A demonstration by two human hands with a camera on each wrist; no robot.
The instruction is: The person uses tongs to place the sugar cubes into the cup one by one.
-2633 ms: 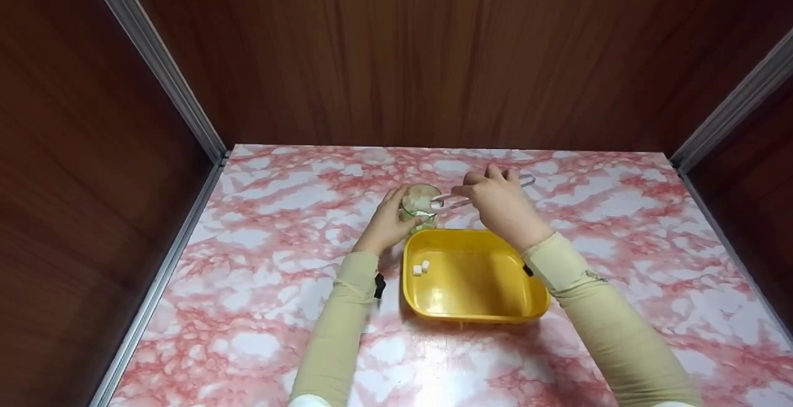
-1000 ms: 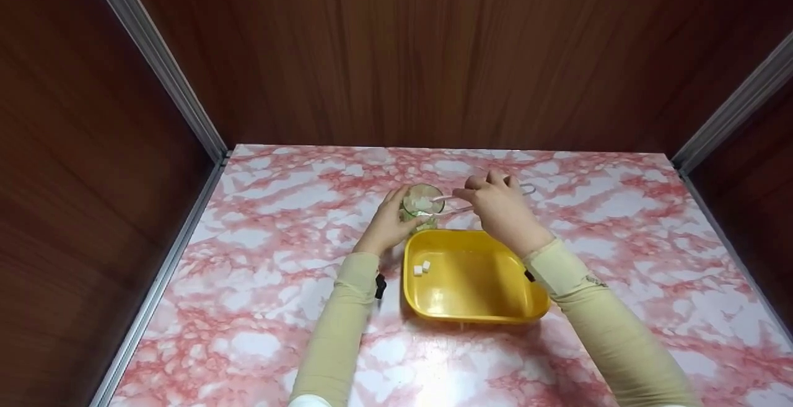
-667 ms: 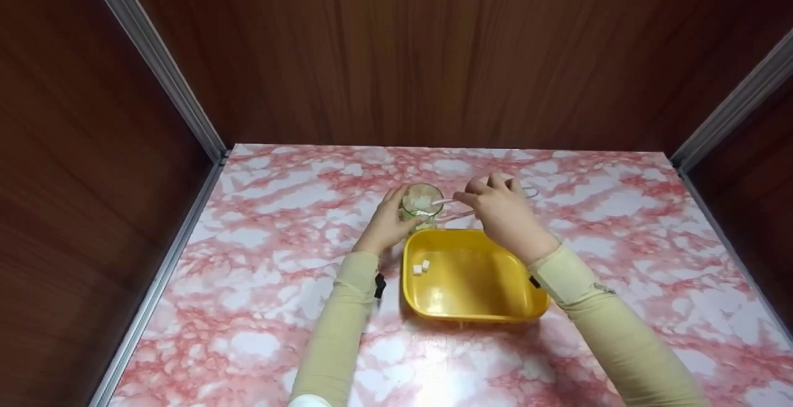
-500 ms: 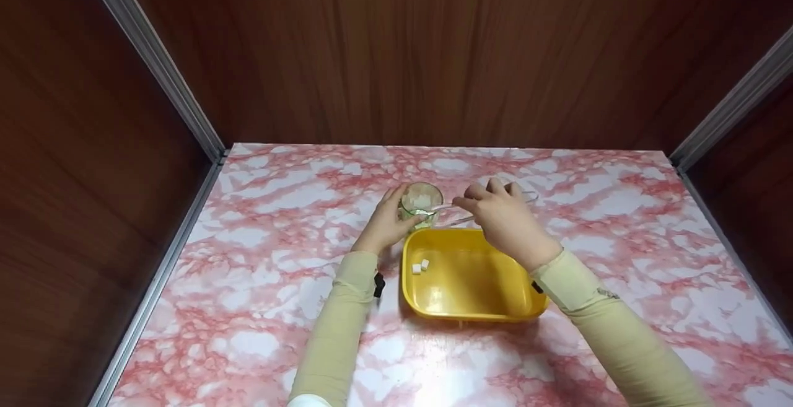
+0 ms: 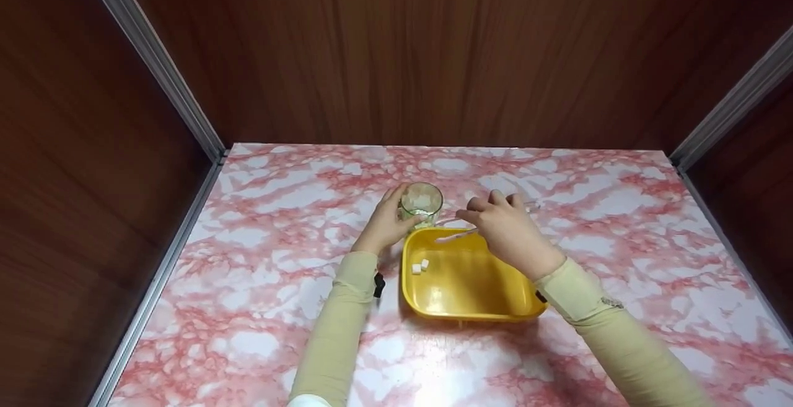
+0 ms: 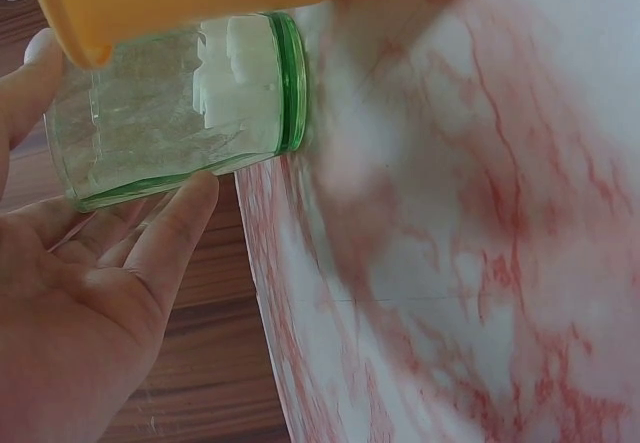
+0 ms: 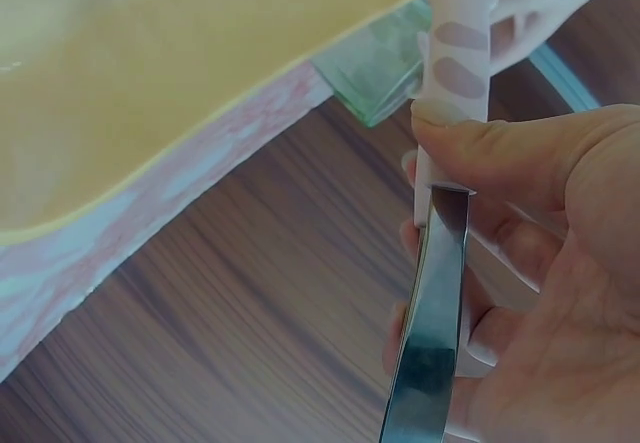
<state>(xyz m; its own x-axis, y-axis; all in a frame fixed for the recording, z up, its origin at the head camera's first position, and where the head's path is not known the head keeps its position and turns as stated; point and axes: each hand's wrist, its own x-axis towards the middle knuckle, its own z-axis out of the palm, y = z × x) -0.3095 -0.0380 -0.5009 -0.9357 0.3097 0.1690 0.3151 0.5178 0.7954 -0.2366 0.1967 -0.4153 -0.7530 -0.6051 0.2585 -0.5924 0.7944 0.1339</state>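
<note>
My left hand (image 5: 384, 224) holds a clear green-tinted drinking glass (image 5: 429, 191) upright behind the yellow tub, thumb on the near side and fingers round the far side. Several white cubes (image 6: 235, 73) sit at the bottom of the glass in the left wrist view. In my right hand (image 5: 511, 230) is a pair of metal tongs (image 7: 430, 313) with pinkish-white tips, pinched between thumb and fingers. The tong arms stand apart with nothing between them, and their tips hover over the tub's back rim. Two small white cubes (image 5: 416, 269) lie in the yellow tub (image 5: 474, 318), at its left side.
The tub stands on a table (image 5: 260, 308) with a red-and-white marbled top, directly in front of the glass. Dark wood panels (image 5: 396, 54) rise behind the table and at both sides, joined by grey metal posts (image 5: 158, 63).
The tongs, earlier with a white cube at their tips over the glass, have let it go. My right hand has drawn them back toward the tub. The left hand stays on the glass.
</note>
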